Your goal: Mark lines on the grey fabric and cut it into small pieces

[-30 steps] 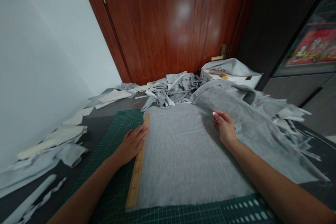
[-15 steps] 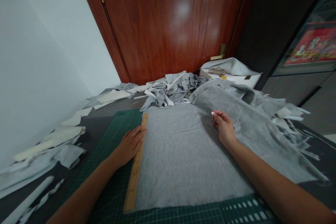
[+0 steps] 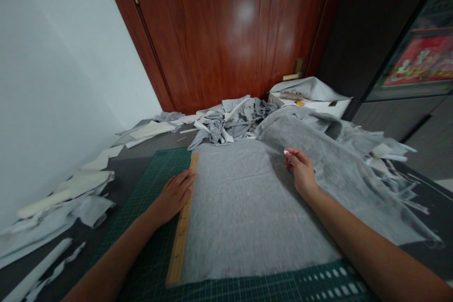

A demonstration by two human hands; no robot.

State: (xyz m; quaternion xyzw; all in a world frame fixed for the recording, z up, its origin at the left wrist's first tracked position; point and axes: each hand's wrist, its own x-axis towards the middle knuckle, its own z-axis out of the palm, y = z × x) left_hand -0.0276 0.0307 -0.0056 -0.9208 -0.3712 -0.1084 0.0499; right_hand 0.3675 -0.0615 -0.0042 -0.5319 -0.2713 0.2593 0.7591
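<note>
A wooden ruler (image 3: 183,227) lies along the left edge of a grey fabric piece (image 3: 240,207). My left hand (image 3: 177,194) rests flat on the ruler, its fingers stretched over the upper half. Above the fabric's right part, my right hand (image 3: 300,169) pinches a small pale piece of tailor's chalk (image 3: 286,152) between thumb and finger. Faint pinkish lines run across the cloth near that hand. Under the fabric is a green cutting mat (image 3: 141,207), showing at the left and along the front.
Grey fabric scraps (image 3: 230,120) heap at the back by a wooden door (image 3: 212,33). More grey cloth (image 3: 329,165) drapes to the right, below a white box (image 3: 323,107). Pale offcuts (image 3: 71,188) and rolled strips (image 3: 44,264) lie at the left by the wall.
The view has shifted very slightly. Both hands, the ruler and the fabric hold the same places.
</note>
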